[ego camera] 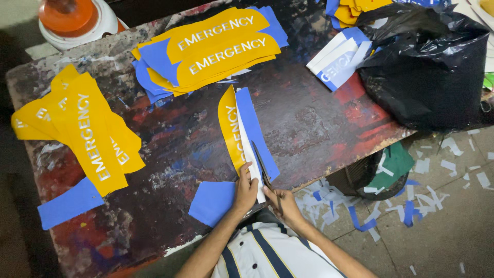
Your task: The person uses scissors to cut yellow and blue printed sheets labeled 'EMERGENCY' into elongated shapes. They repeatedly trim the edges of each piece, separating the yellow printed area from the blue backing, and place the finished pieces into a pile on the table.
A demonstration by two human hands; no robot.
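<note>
The left hand [246, 189] presses flat, fingers spread, on the near end of a yellow-and-blue printed strip [237, 126] that lies on the paint-stained surface [309, 128] and extends away from both hands. The right hand [282, 205] is closed around the handles of dark scissors [262, 170], whose blades lie along the strip's white edge just beside the left fingers. The strip appears thin, light and flexible, likely to curl or slide, so it is best held down flat close to the blades, with fingers beside the cutting line; a loose blue piece [212, 202] lies just left of the left hand.
</note>
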